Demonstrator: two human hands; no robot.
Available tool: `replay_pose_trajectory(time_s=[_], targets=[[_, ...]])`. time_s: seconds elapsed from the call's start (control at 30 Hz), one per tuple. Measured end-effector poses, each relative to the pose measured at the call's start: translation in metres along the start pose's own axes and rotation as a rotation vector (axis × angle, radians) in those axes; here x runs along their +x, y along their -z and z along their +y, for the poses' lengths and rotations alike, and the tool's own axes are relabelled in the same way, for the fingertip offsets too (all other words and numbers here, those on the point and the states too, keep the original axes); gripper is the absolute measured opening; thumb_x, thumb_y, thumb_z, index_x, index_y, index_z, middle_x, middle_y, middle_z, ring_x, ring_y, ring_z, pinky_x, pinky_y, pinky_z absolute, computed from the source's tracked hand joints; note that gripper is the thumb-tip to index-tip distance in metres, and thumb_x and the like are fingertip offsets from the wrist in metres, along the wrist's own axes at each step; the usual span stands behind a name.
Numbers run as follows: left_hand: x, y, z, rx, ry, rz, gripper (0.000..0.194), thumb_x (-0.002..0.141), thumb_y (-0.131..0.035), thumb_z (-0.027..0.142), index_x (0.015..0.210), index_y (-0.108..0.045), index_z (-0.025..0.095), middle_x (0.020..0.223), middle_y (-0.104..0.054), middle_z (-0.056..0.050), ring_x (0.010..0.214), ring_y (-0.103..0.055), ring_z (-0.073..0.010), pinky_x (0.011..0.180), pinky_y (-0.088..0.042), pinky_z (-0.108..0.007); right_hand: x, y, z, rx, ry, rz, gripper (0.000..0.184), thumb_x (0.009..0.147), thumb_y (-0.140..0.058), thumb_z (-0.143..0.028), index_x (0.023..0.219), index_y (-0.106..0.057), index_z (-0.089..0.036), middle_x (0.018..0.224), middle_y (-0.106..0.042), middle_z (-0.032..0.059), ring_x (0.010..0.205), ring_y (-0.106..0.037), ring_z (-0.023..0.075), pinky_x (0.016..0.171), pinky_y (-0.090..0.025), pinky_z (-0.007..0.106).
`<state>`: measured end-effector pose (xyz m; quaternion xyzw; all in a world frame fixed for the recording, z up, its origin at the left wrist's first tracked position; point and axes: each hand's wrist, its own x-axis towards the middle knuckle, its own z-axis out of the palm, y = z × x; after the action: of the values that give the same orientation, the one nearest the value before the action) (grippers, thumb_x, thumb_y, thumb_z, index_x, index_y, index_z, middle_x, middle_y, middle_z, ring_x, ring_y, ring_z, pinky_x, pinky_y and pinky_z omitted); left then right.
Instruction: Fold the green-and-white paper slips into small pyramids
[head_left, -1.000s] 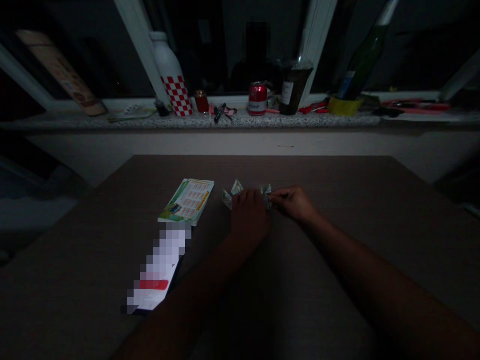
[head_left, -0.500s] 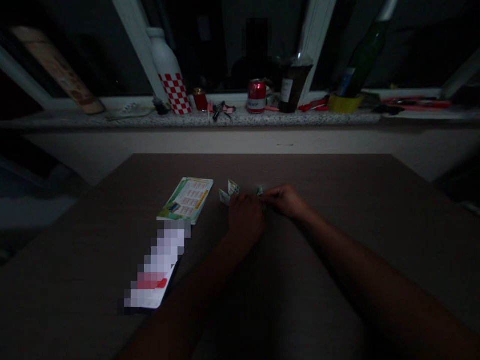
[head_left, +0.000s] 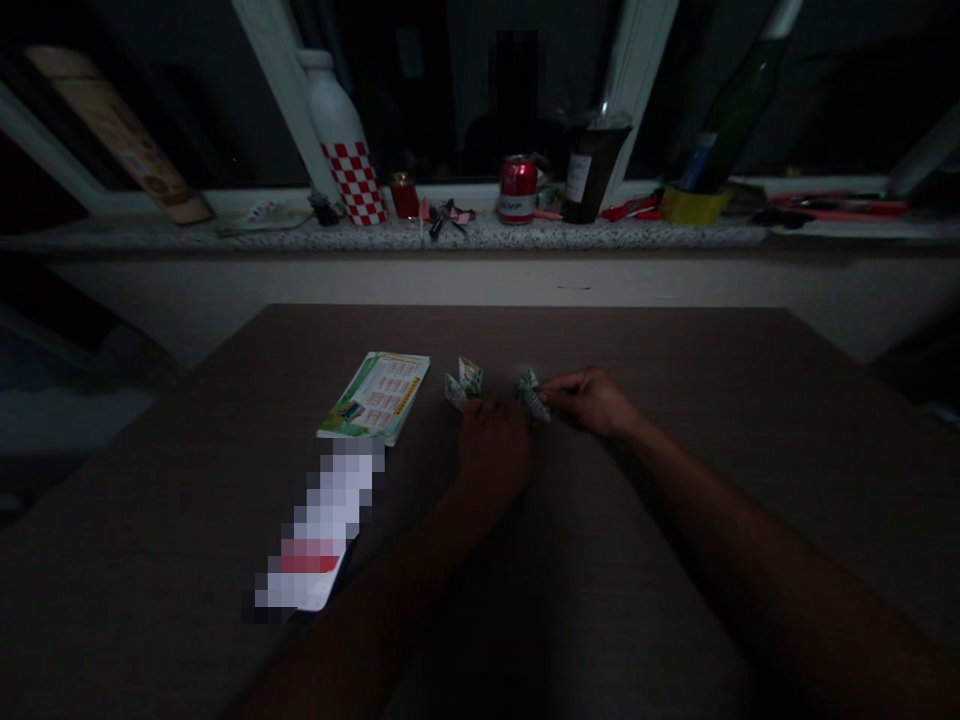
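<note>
A small folded piece of printed green-and-white paper (head_left: 465,381) lies on the brown table (head_left: 675,380), with points sticking up at its left and right ends. My left hand (head_left: 493,442) rests curled on its near side, fingers closed against the paper. My right hand (head_left: 589,398) pinches the paper's right-hand point (head_left: 531,392) between thumb and fingers. The room is dim and the folds under my left hand are hidden.
A stack of green printed leaflets (head_left: 377,394) lies left of the hands, and a white card with a red patch (head_left: 319,545) lies nearer me. The stone sill (head_left: 420,235) behind holds a checked white bottle (head_left: 341,140), a red can (head_left: 517,189), dark bottles and small clutter.
My right hand has drawn the right-hand point of the paper out a little, so it shows more. My left hand has slid slightly toward me. The view has shifted a bit.
</note>
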<state>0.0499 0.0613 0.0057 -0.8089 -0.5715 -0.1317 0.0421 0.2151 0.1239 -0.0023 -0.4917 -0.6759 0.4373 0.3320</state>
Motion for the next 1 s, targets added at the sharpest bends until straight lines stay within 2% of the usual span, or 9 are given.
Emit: replay_pose_trajectory(time_s=[0.2,0.47,0.7,0.87,1.0], targets=[[-0.003,-0.004,0.0,-0.013,0.002,0.02,0.024,0.087,-0.053,0.03,0.104,-0.059,0.013,0.098,-0.068,-0.012,0.104,-0.055,-0.0287,0.093,-0.034,-0.043,-0.003,0.008,0.003,-0.027,0.002,0.009,0.049,0.073,-0.062,-0.048,0.092,-0.074,-0.005,0.052,-0.051,-0.0013,0.044,-0.033,0.0072,0.043,-0.027,0.022],[-0.002,-0.003,0.002,-0.059,-0.013,0.022,0.023,0.087,-0.051,0.027,0.102,-0.059,0.012,0.098,-0.068,-0.012,0.102,-0.056,-0.0282,0.092,-0.035,-0.043,-0.004,-0.001,0.004,-0.235,0.098,-0.038,0.036,0.081,-0.058,-0.042,0.081,-0.075,-0.011,0.053,-0.051,-0.0015,0.047,-0.035,0.0084,0.045,-0.027,0.021],[-0.001,-0.007,0.002,-0.084,0.021,0.016,0.024,0.086,-0.051,0.023,0.105,-0.059,0.011,0.1,-0.068,-0.013,0.103,-0.056,-0.0283,0.093,-0.036,-0.042,-0.003,-0.013,-0.012,-0.503,0.148,-0.021,0.025,0.083,-0.055,-0.027,0.074,-0.074,-0.015,0.061,-0.062,0.0009,0.056,-0.051,0.012,0.053,-0.032,0.022],[-0.001,-0.009,0.002,-0.083,0.04,0.024,0.045,0.083,-0.052,0.02,0.125,-0.048,0.004,0.11,-0.065,-0.017,0.106,-0.055,-0.0289,0.096,-0.034,-0.042,-0.005,-0.021,-0.027,-0.696,0.142,-0.007,0.019,0.08,-0.057,-0.018,0.072,-0.074,-0.016,0.072,-0.07,0.0064,0.066,-0.06,0.016,0.059,-0.034,0.024],[-0.001,-0.009,0.001,-0.084,0.023,0.012,0.036,0.084,-0.048,0.019,0.118,-0.054,0.006,0.105,-0.067,-0.015,0.104,-0.056,-0.0288,0.094,-0.035,-0.042,-0.006,-0.024,-0.031,-0.782,0.124,-0.005,0.019,0.082,-0.057,-0.02,0.077,-0.075,-0.018,0.078,-0.073,0.0082,0.072,-0.063,0.0183,0.063,-0.036,0.025]])
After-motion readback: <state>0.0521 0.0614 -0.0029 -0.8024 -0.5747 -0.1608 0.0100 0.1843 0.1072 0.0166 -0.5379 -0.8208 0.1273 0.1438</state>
